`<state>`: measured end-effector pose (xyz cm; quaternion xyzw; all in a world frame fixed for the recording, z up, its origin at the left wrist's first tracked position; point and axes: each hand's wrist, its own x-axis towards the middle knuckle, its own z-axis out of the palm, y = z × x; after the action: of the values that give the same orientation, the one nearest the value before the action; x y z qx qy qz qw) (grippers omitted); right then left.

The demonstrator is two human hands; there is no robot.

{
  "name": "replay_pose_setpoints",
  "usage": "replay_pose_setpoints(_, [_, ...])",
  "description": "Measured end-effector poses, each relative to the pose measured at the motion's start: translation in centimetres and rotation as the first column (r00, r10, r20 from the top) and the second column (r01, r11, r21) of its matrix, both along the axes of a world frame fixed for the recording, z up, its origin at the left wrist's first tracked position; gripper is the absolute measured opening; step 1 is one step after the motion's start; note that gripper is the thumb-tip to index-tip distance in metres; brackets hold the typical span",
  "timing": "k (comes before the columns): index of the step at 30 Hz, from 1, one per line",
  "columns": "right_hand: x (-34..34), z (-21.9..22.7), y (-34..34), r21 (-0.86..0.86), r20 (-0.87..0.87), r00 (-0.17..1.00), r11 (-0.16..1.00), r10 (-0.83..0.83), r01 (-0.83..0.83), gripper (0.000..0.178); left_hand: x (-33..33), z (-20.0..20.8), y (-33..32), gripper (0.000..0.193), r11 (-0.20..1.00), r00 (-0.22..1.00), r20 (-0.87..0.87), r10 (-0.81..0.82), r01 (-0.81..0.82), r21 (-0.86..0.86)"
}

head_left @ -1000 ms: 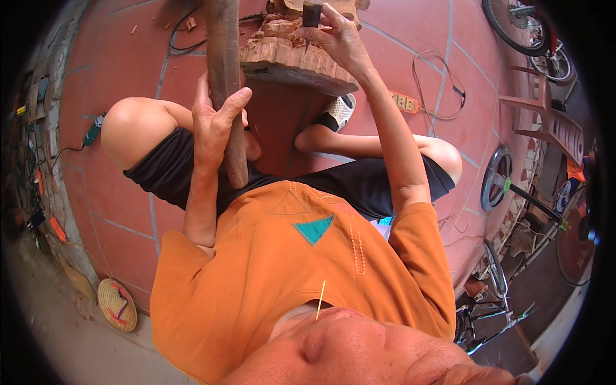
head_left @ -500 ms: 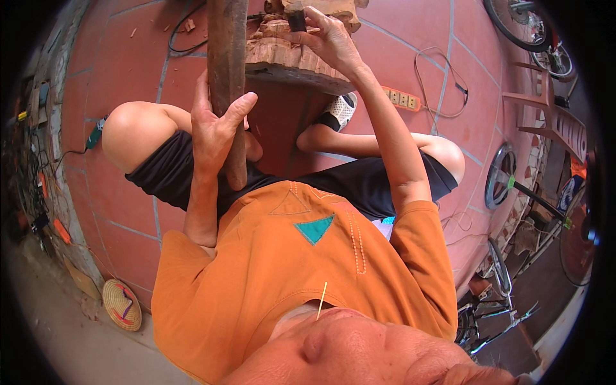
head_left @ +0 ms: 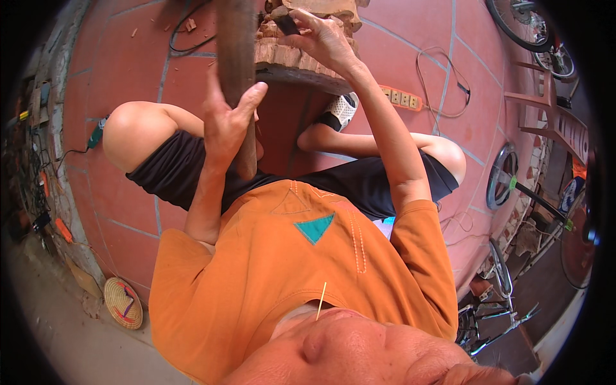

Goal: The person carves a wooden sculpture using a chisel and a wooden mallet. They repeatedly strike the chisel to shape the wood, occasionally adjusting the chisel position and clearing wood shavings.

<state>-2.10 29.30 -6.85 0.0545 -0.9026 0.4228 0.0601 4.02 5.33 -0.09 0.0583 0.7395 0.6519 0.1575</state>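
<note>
My left hand (head_left: 232, 122) is wrapped round a long, thick wooden club (head_left: 236, 51), its thumb sticking out to the side. The club stands out ahead of me, its far end cut off by the top of the view. Farther forward, my right hand (head_left: 326, 43) pinches a dark, short chisel (head_left: 286, 24) between thumb and fingers. That tool is tilted against a carved wood block (head_left: 308, 59) with a rough, stepped surface. The club hides the left part of the block, and the chisel's working tip cannot be made out.
An orange power strip (head_left: 402, 98) with a looped cable lies right of the block on red tiles. Wood chips (head_left: 190, 25) and a black cord lie left. A wheel (head_left: 502, 175), plastic chair (head_left: 552, 112) and bicycles stand right; a woven hat (head_left: 122, 303) is at lower left.
My left hand and the club have shifted right and slightly forward, toward the chisel. The chisel has tilted, its top leaning left, and my right hand has moved slightly.
</note>
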Motion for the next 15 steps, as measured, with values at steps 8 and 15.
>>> replay_pose_setpoints(8, [0.1, -0.1, -0.1, -0.036, -0.026, 1.000, 0.999, 0.002, -0.003, 0.048, 0.2, 1.2, -1.0, 0.053, 0.986, 0.999, 0.029, 0.029, -0.033, 0.163])
replay_pose_setpoints(15, [-0.1, 0.6, -0.6, 0.076, 0.010, 1.000, 0.997, 0.028, -0.028, 0.056, -0.6, 0.1, -0.8, 0.057, 0.997, 0.999, -0.034, -0.032, 0.029, -0.066])
